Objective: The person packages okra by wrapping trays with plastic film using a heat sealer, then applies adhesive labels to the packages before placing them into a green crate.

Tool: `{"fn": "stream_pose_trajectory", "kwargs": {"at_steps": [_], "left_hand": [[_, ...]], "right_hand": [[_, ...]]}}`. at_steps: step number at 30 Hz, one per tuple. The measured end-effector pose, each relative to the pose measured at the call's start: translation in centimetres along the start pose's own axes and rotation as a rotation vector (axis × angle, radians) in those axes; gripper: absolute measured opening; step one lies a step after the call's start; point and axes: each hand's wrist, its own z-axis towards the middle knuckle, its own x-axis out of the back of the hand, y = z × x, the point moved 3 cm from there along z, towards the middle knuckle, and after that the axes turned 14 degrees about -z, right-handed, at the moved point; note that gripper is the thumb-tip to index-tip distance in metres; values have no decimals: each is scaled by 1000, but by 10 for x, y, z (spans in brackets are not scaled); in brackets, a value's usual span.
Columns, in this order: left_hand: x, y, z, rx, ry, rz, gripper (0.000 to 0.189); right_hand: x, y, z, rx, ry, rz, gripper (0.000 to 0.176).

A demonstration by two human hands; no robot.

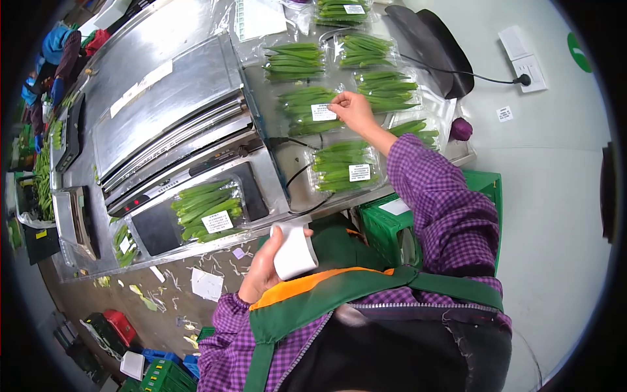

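A steel sealing machine filled the counter's left side, a scale beyond it. A black cable ran to the wall socket — a green crate stood below, and paper scraps littered the floor.

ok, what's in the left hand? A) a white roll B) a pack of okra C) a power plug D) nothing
A: the left hand is closed around a white roll near the apron, while the right hand is up on an okra pack on the table.
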Motion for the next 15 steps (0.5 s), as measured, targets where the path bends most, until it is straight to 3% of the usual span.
{"fn": "stream_pose_trajectory", "kwargs": {"at_steps": [3, 4, 5, 8, 10, 12, 14, 15], "left_hand": [[-3, -2, -11, -51, -135, 55, 48], [7, -3, -7, -105, -192, 366, 43], [12, -4, -5, -158, -248, 679, 38], [23, -10, -3, -95, -86, 535, 30], [17, -8, 4, -130, -73, 530, 32], [20, -2, 14, -275, 58, 377, 31], [23, 5, 24, -368, 68, 89, 32], [18, 11, 24, -388, 115, 34, 33]], "right_hand": [[-2, -1, 7, 69, 61, -299, 19], [0, -3, 7, 117, 106, -491, 20], [3, -6, 4, 120, 103, -489, 20], [10, -14, -1, 229, 202, -468, 24], [-8, -7, -2, 275, -88, -217, 25], [-6, -18, -13, 331, -40, -305, 28], [-5, -36, -26, 320, -164, -151, 32], [-7, -56, -46, 330, -370, 36, 32]]}}
